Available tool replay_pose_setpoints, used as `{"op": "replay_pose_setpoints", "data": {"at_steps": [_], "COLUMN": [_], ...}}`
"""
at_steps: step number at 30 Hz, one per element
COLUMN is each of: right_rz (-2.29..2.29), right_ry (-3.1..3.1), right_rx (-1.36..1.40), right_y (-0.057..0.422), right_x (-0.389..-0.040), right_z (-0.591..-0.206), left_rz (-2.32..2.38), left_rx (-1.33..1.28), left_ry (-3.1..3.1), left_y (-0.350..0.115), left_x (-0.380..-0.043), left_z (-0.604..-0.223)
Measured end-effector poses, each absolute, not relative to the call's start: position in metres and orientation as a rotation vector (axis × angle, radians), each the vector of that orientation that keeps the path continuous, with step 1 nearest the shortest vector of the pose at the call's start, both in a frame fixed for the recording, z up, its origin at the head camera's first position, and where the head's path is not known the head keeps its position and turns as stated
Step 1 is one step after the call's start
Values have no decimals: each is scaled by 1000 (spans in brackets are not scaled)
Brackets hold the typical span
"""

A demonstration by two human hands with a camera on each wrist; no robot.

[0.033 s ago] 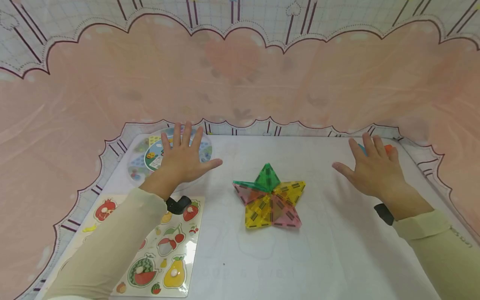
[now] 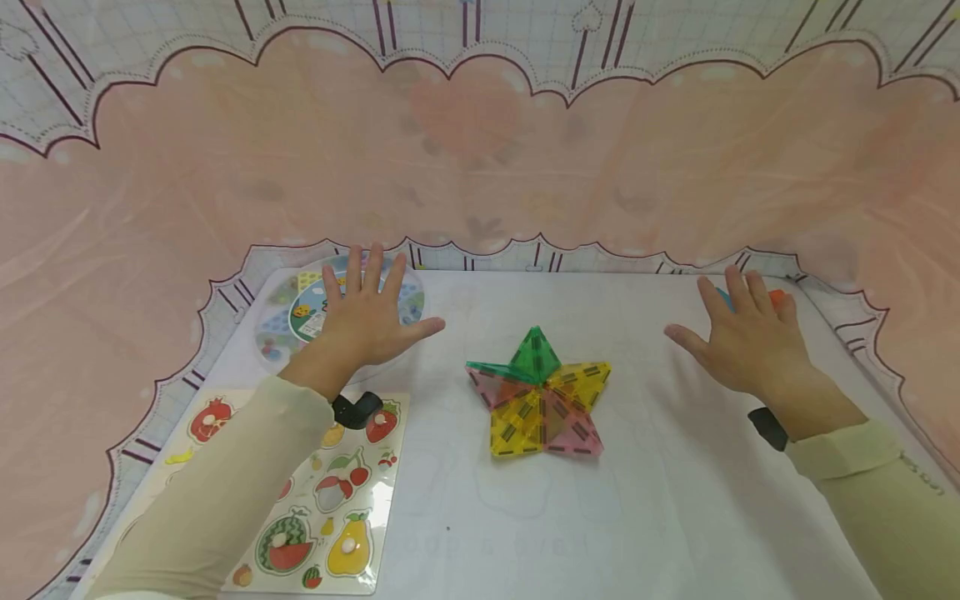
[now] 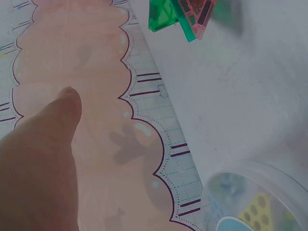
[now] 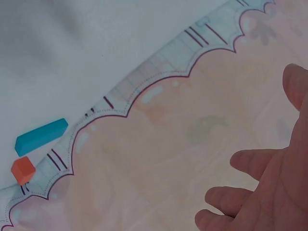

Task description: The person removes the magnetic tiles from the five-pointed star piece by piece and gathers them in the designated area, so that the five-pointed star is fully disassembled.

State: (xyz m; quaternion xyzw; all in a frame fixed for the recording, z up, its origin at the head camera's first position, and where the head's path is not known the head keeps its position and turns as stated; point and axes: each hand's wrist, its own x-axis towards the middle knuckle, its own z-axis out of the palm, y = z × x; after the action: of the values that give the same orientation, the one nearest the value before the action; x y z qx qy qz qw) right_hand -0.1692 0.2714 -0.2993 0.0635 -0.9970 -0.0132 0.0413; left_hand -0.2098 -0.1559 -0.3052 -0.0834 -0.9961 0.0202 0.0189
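A star point(image 2: 542, 408) built of translucent green, yellow and pink tiles lies mid-table between the hands. My left hand point(image 2: 367, 325) is spread flat with its thumb out, over a round clear container point(image 2: 273, 321) with a colourful label; it holds nothing. In the left wrist view its thumb point(image 3: 53, 130) shows, with the container's edge at lower right. On the far side, my right hand point(image 2: 750, 337) is spread with nothing in it, partly covering a blue block and an orange block point(image 2: 777, 296). The right wrist view shows the blue block point(image 4: 42, 136) and orange block point(image 4: 23, 170) whole, apart from the fingers.
A fruit puzzle board point(image 2: 360, 492) lies at the front left, partly under the left sleeve point(image 2: 225, 500). White cloth point(image 2: 637, 525) covers the table. Behind it hangs a peach-coloured curtain point(image 2: 525, 167) with a scalloped edge.
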Motion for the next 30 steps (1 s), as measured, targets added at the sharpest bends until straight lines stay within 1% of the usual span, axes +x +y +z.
{"op": "replay_pose_setpoints", "data": {"at_steps": [16,23,30], "right_rz": [8,60,204], "right_ry": [-3042,-2992,-3010], "right_rx": [171,205,266], "right_y": [266,261,252], "right_x": [-163,-157,-150], "right_z": [-308,-318,-328], "left_rz": [-23,-95,-207], "left_rx": [-306,-345,-415], "left_ry": [-3055,-3008,-2951], "left_y": [-154,-146,-138], "left_x": [-201,-191,-177], "left_z": [-319,-329,-342]}}
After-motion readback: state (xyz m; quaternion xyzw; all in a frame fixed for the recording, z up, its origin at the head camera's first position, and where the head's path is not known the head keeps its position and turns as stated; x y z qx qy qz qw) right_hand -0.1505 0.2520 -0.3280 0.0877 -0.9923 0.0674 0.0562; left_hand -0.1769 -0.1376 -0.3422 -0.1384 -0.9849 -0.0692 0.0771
